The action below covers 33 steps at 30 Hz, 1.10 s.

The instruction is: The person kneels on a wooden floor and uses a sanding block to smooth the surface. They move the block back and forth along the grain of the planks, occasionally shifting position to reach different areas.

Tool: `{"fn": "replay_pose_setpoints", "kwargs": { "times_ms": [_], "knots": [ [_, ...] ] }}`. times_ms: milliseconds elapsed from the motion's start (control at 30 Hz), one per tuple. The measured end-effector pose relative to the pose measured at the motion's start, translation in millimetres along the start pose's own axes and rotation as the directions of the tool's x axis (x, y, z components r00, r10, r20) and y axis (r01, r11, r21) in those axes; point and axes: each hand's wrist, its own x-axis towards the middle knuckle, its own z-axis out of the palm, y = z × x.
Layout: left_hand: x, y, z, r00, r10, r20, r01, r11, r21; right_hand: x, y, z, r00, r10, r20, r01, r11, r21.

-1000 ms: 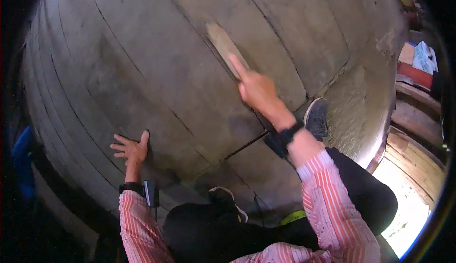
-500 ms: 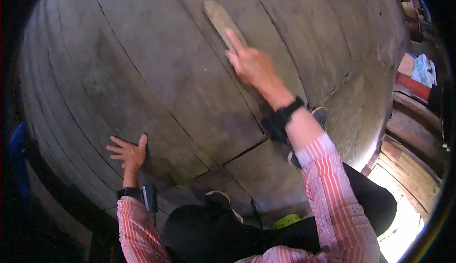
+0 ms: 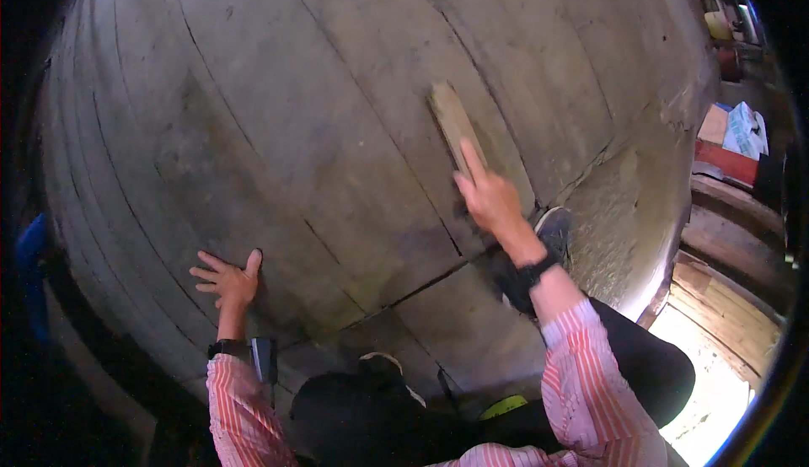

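Observation:
My right hand (image 3: 495, 201) is closed round the near end of a long, flat wooden block (image 3: 455, 121), with the index finger stretched along its top. The block lies against the worn grey-brown floor (image 3: 337, 113); its underside is hidden, so whether it carries bristles I cannot tell. Farther left, my left hand (image 3: 229, 281) rests on the same floor, fingers spread and holding nothing. Both wrists wear black bands, and a small dark device (image 3: 264, 359) sits beside the left one.
Long cracks or seams run across the floor. My dark shoe (image 3: 554, 233) stands near my right forearm. A yellow-green object (image 3: 503, 406) shows beside my legs. At the right are a red box-like thing (image 3: 726, 162), a white-and-blue packet (image 3: 745, 130) and wooden boards (image 3: 725, 303). Something blue (image 3: 32, 252) stands far left.
My right hand has drawn the wooden block nearer to me and somewhat to the right. My left hand stays spread in nearly the same spot.

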Motion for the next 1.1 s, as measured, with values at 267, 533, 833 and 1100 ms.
{"fn": "replay_pose_setpoints", "kwargs": {
  "times_ms": [267, 533, 833, 1100],
  "knots": [
    [-3, -4, -1, 0.999, 0.003, 0.037, -0.003, 1.000, 0.007, 26, -1, 10, 0.996, -0.081, -0.044, 0.080, 0.996, -0.034],
    [-12, 4, -8, 0.999, 0.016, 0.033, -0.015, 0.999, -0.031, 230, -57, -23, 0.968, -0.163, -0.192, 0.164, 0.986, -0.009],
    [-9, 5, -9, 0.999, -0.004, 0.039, 0.006, 0.999, -0.036, 54, -5, -1, 0.996, 0.085, -0.013, -0.085, 0.996, -0.027],
    [-5, 0, -1, 1.000, 0.022, -0.003, -0.022, 0.999, -0.024, -42, 24, 3, 0.993, 0.120, 0.011, -0.119, 0.993, -0.024]
  ]
}}
